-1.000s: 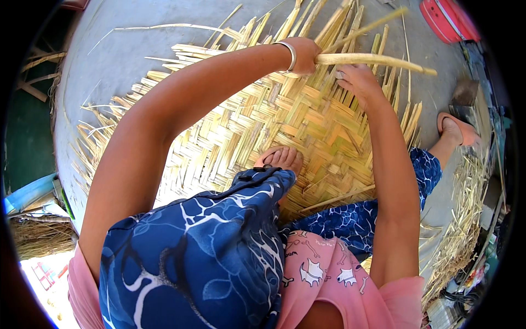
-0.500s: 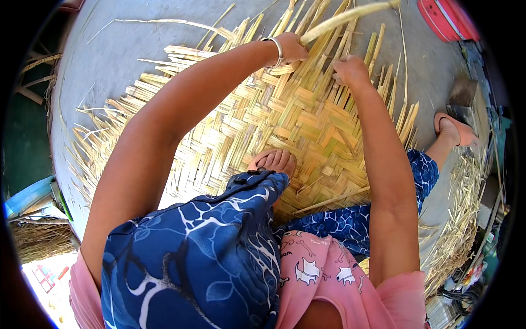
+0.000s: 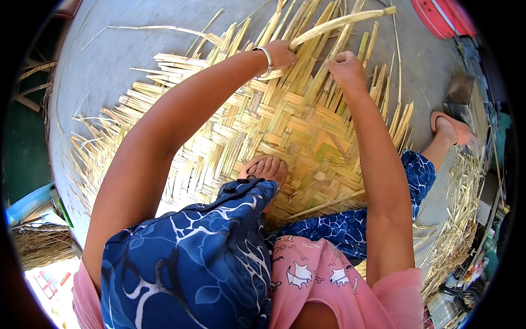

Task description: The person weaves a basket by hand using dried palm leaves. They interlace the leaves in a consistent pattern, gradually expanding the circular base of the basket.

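A mat of flat, split reed strips [image 3: 307, 118] lies on the ground, woven in a diagonal pattern with loose ends fanning out at its far and left edges. At its far edge my left hand [image 3: 282, 55], a silver bangle at the wrist, is closed round the near end of a pale reed strip [image 3: 345, 24] that bends up and to the right. Just right of it my right hand [image 3: 347, 71] is curled, thumb and fingers pinched at another strip of the weave; the fingertips partly hide that strip. My sandalled left foot [image 3: 267, 167] presses on the mat.
My other foot [image 3: 446, 131] rests on the ground at the right, beside a block [image 3: 460, 90]. Loose straw [image 3: 457, 219] is heaped along the right side. A red object [image 3: 444, 17] stands at the far right. One loose strip [image 3: 326, 204] lies across the mat's near part.
My left hand has come slightly nearer and to the left, with its strip swinging along. My right hand has shifted a little farther out over the strips. The whole view has drifted slightly.
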Demonstrator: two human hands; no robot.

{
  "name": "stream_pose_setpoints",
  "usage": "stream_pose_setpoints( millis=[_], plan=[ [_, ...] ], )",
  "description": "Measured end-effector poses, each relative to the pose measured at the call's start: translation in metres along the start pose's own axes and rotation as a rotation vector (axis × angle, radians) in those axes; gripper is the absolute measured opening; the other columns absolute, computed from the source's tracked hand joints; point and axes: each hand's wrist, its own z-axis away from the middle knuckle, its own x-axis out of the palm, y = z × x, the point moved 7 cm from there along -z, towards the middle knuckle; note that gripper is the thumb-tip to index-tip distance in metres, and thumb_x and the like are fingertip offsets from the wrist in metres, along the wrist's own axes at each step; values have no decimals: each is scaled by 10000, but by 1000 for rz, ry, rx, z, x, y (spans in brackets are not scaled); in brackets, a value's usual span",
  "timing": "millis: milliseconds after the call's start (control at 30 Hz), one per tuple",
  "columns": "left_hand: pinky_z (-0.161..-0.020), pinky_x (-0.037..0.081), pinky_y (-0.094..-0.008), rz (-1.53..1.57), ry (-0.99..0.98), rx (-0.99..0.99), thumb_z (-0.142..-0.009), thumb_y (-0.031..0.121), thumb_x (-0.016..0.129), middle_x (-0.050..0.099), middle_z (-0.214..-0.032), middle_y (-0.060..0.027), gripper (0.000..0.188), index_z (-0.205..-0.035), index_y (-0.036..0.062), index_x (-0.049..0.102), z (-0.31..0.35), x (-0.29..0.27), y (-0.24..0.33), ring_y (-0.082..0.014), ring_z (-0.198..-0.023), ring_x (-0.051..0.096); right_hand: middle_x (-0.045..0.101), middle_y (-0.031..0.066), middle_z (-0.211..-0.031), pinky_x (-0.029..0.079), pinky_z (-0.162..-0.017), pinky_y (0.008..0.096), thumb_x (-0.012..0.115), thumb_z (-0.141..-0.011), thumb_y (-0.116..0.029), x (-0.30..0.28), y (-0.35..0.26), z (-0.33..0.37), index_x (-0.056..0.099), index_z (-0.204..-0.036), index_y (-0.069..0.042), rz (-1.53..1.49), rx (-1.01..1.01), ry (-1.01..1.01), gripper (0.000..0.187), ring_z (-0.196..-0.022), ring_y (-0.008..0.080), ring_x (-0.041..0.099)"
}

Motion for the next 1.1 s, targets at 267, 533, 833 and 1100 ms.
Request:
stream_pose_setpoints(
  millis=[267,533,833,1100],
  plan=[
    [-665,465,-348,111,-134,-59,-730,255,593,620,-778,-199,318,-829,-45,627,-5,10,-4,-283,-718,591,631,164,-898,466,-751,413,576,-754,-219,3,-1,0,576,-915,-48,474,-1,-35,235,-878,337,596],
    [-670,471,-291,-147,-126,390,-813,190,582,650,-874,-98,203,-982,103,652,-20,25,-30,-196,-745,592,624,181,-904,472,-735,430,516,-806,-178,24,-26,-5,567,-978,-69,445,-188,-204,210,-868,347,586],
    [-658,478,-285,160,-104,25,-823,276,612,652,-869,-106,343,-991,-23,627,-8,13,-23,-167,-730,609,573,105,-1063,501,-736,351,440,-891,-274,37,-12,-22,495,-1049,-28,-1021,362,-434,298,-844,215,594],
    [-405,307,-220,502,-198,-133,-762,286,675,518,-604,18,276,-824,20,642,9,1,-15,-72,-465,403,598,89,-927,525,-590,297,450,-890,-176,37,-30,-13,525,-1016,-25,-905,338,-406,210,-697,174,613]
  ],
)
